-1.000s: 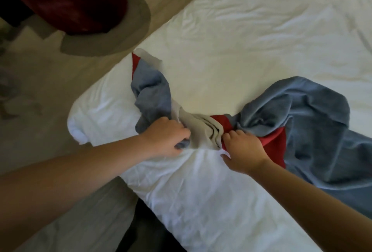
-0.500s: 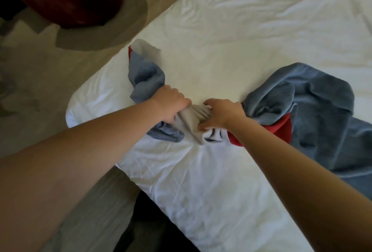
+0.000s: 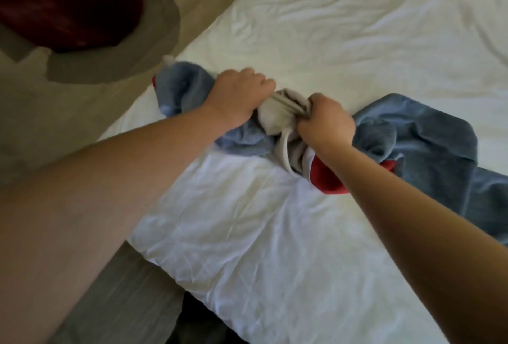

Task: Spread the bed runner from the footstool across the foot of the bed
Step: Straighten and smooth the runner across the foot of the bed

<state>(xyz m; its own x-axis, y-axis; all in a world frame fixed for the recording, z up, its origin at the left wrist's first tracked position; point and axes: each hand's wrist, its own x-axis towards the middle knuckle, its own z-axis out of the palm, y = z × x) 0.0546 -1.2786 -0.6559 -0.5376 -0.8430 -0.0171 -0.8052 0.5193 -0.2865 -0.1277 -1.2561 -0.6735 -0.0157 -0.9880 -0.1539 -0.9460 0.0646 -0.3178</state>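
The bed runner (image 3: 428, 134), blue-grey with red and beige parts, lies bunched across the white bed (image 3: 343, 41) near its corner. My left hand (image 3: 239, 96) grips the bunched cloth where the blue end meets the beige middle. Close beside it, my right hand (image 3: 325, 120) grips the beige folds from the other side. Only a short gathered stretch of beige cloth shows between the two hands. The runner's left end reaches the bed's edge; its right part trails off toward the frame's right side.
A dark red footstool (image 3: 68, 2) stands on a grey rug (image 3: 154, 38) at the upper left, on a wooden floor. A dark object (image 3: 198, 324) shows under the bed corner at the bottom.
Both hands have shifted up and away from me across the bed, dragging the bunched runner with them. The runner's left end has moved closer to the bed's edge.
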